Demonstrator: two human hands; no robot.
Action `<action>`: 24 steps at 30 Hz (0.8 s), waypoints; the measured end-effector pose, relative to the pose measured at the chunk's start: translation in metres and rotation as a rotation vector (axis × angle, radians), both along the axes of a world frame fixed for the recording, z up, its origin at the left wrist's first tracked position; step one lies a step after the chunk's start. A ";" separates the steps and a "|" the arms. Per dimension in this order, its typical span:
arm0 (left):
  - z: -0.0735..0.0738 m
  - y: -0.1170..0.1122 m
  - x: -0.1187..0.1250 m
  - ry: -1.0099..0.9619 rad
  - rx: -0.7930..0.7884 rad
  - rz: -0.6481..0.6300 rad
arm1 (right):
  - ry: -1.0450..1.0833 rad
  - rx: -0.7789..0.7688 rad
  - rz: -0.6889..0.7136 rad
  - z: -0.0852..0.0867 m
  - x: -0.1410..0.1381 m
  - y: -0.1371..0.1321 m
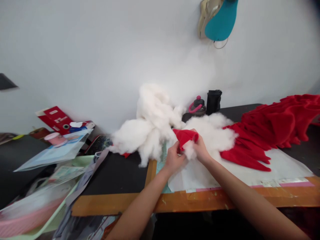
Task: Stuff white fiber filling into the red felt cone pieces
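Note:
Between my hands, above the front of the table, is a small red fabric piece (184,136), with a tuft of white stuffing (190,150) at its open lower end. My left hand (174,157) is closed on the left side of the red piece, its fingertips partly hidden. On the other side, my right hand (200,146) grips the fabric's right edge beside the tuft. Just behind my hands lies a heap of fluffy white stuffing (152,116), and more stuffing (212,130) spreads to their right.
Red fabric pieces (272,126) are piled on the right. A pink-topped bottle (198,106) and a black container (214,101) stand at the back. To the left are a green-rimmed basket (57,213), a red box (56,120) and a pink spool (55,139). Brown tape covers the table edge (107,204).

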State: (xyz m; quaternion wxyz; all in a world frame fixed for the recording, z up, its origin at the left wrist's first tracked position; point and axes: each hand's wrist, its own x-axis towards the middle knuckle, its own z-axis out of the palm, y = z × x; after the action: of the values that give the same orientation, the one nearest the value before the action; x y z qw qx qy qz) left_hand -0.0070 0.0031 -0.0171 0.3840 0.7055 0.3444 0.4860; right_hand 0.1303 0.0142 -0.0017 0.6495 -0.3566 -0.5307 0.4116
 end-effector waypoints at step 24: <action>0.003 0.007 -0.010 -0.251 -0.047 0.143 | -0.005 0.030 0.199 0.001 -0.004 0.002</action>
State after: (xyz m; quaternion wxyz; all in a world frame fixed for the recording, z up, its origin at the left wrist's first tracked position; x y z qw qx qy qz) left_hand -0.0170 0.0104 -0.0143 0.4049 0.6035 0.3545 0.5884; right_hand 0.1261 0.0162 -0.0005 0.6093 -0.2934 -0.5712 0.4651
